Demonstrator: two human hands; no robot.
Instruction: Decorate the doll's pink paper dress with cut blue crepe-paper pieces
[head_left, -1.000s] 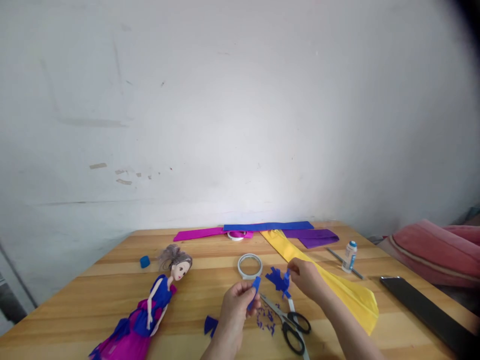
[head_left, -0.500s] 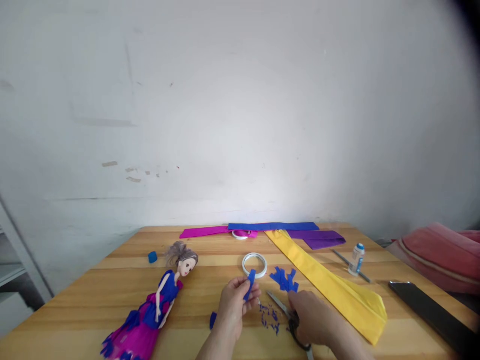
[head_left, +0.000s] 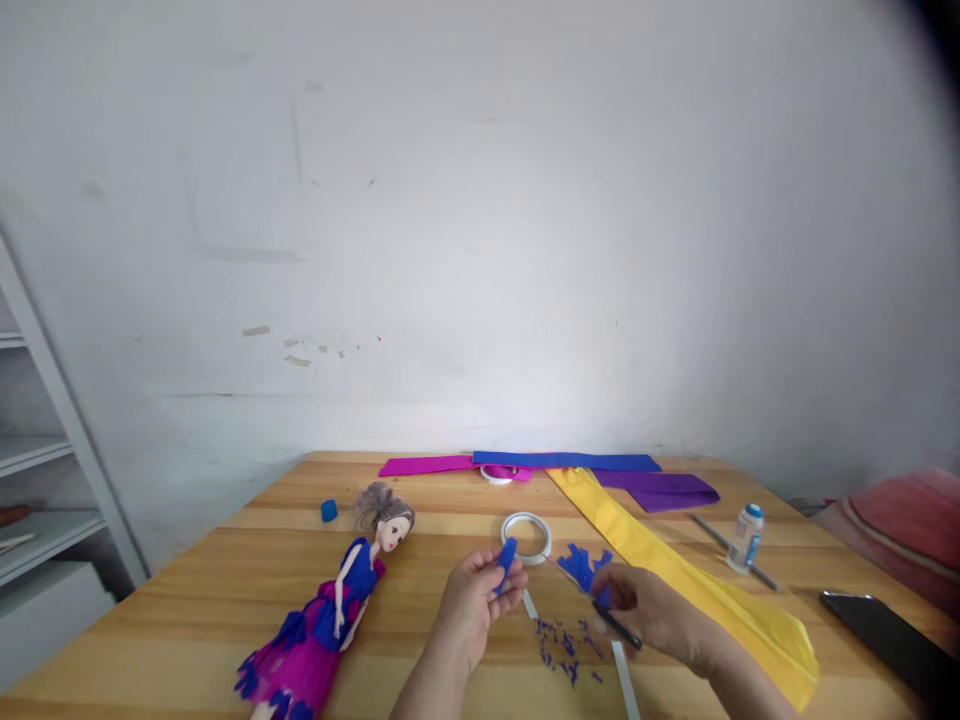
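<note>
Scuffed white wall (head_left: pixel 480 230), wooden table (head_left: pixel 187 600)

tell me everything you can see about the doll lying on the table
The doll lies on its back on the wooden table, left of both hands, head toward the wall and feet toward the near edge. It looks like plastic, with grey-brown hair gathered up. It wears a dress of blue and magenta crepe-like paper: a blue bodice and a magenta skirt with blue fringed pieces near the hem. One arm rests along its body. Neither hand touches it; a small blue cap sits just beyond its head.

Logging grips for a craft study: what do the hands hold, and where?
Left hand pinches a small blue paper piece by its lower end; right hand grips the scissors at the handles.
</note>
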